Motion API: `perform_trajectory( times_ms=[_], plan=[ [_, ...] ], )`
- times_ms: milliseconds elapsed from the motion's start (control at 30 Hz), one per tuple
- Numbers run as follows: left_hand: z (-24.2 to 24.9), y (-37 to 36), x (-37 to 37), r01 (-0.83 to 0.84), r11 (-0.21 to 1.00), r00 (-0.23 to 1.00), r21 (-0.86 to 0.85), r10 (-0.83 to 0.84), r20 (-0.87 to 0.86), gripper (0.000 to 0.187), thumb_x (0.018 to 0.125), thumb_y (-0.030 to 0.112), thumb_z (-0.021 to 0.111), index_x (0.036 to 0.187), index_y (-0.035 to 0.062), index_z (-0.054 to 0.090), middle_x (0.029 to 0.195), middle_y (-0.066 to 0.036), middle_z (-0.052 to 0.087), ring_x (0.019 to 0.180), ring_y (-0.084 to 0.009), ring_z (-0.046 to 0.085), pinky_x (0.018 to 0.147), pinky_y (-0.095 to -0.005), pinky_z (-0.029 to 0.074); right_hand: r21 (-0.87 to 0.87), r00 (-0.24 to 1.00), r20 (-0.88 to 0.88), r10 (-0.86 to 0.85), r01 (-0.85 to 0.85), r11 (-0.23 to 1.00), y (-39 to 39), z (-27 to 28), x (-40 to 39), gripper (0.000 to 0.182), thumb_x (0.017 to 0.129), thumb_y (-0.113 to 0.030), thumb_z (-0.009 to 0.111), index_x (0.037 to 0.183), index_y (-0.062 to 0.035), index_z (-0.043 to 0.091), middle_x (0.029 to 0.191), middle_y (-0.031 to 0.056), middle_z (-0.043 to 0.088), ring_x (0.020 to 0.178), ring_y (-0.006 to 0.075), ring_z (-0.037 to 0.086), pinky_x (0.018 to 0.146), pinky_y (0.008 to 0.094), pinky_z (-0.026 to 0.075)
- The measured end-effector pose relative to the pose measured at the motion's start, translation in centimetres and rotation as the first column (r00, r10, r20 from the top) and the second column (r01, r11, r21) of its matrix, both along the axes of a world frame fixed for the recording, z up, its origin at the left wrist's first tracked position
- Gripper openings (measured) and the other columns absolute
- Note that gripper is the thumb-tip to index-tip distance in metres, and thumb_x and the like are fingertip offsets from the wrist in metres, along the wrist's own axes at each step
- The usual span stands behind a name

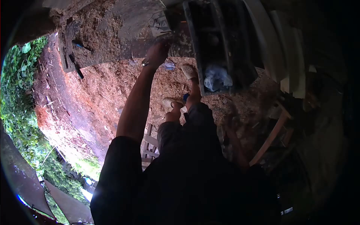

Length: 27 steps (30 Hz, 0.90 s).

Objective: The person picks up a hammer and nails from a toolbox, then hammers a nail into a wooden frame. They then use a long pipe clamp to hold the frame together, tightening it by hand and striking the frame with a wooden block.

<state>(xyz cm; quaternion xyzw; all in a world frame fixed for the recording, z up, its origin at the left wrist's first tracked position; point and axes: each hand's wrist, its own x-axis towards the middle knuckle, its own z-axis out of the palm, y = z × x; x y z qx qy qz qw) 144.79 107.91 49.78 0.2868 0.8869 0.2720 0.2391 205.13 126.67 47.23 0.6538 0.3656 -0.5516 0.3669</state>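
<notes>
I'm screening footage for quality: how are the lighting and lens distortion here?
Head view: glare washes out the ground beside the sunlit foliage; head view: the picture's right side sinks into deep shadow, corners nearly black; head view: wide-lens curvature shows; head view: the left hand is dim, details lost.

Daylight comes from the left, where the leaves (pixel 22 101) glow and the ground (pixel 73 138) washes out to near white toward the lower left. Rightward it dims: the box (pixel 191 33) and planks (pixel 287 48) sit in deep shade, though a plastic bag (pixel 217 77) catches a pale sheen. The shirt (pixel 195 176) is almost featureless black, the left hand (pixel 159 51) dark and soft in outline, the right arm (pixel 234 140) barely visible in gloom. The wide lens bends straight edges and blackens the corners
</notes>
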Motion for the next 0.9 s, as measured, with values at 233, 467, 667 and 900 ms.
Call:
perform_trajectory(
  times_ms=[233, 467, 667, 900],
  plan=[
    [-3.6, 3.6, -2.5, 0.084, 0.992, 0.983, 0.094, -0.067, -0.17, 0.022, 0.095, 0.02, 0.06, 0.114, 0.0159, 0.069, 0.111, -0.014, 0.069, 0.095, -0.041, 0.067, 0.075, -0.0507, 0.055, -0.121, 0.984, 0.119, -0.133, 0.148, 0.982, -1.7, -0.7, 7.4, 0.041, 0.101, -0.045, 0.057, 0.073, -0.0157, 0.054, 0.055, -0.0014, 0.049, 0.043, 0.015, 0.048, 0.041, 0.0333, 0.038],
    [-1.8, 3.4, -2.5, 0.015, 0.99, 0.962, -0.143, -0.053, -0.268, 0.022, 0.097, 0.025, 0.054, 0.114, 0.018, 0.067, 0.105, -0.012, 0.072, 0.085, -0.0382, 0.07, 0.065, -0.0509, 0.054, -0.14, 1.0, -0.01, 0.019, -0.02, 0.99, -0.6, -0.6, 2.7, 0.036, 0.1, -0.042, 0.062, 0.077, -0.0155, 0.052, 0.055, -0.0019, 0.047, 0.043, 0.0137, 0.048, 0.042, 0.0319, 0.039],
    [-4.7, 2.2, -2.3, -0.118, 0.951, 0.942, -0.287, 0.015, -0.336, 0.021, 0.095, 0.024, 0.054, 0.106, 0.0201, 0.072, 0.093, -0.015, 0.073, 0.082, -0.0378, 0.07, 0.067, -0.0513, 0.054, -0.151, 0.993, 0.113, -0.038, 0.055, 0.987, 0.8, 0.5, -1.7, 0.043, 0.1, -0.052, 0.057, 0.08, -0.0147, 0.054, 0.058, -0.0023, 0.049, 0.045, 0.015, 0.049, 0.041, 0.0339, 0.039],
    [-2.8, 2.8, -1.2, -0.094, 0.995, 0.954, -0.012, 0.087, -0.288, 0.029, 0.093, 0.024, 0.056, 0.117, 0.0199, 0.072, 0.108, -0.015, 0.072, 0.088, -0.0381, 0.069, 0.077, -0.0492, 0.056, -0.025, 0.988, 0.123, -0.097, 0.101, 0.995, 2.8, 4.2, -6.2, 0.033, 0.102, -0.043, 0.057, 0.089, -0.0125, 0.057, 0.062, -0.0023, 0.05, 0.052, 0.013, 0.05, 0.048, 0.0326, 0.041]
  ],
)
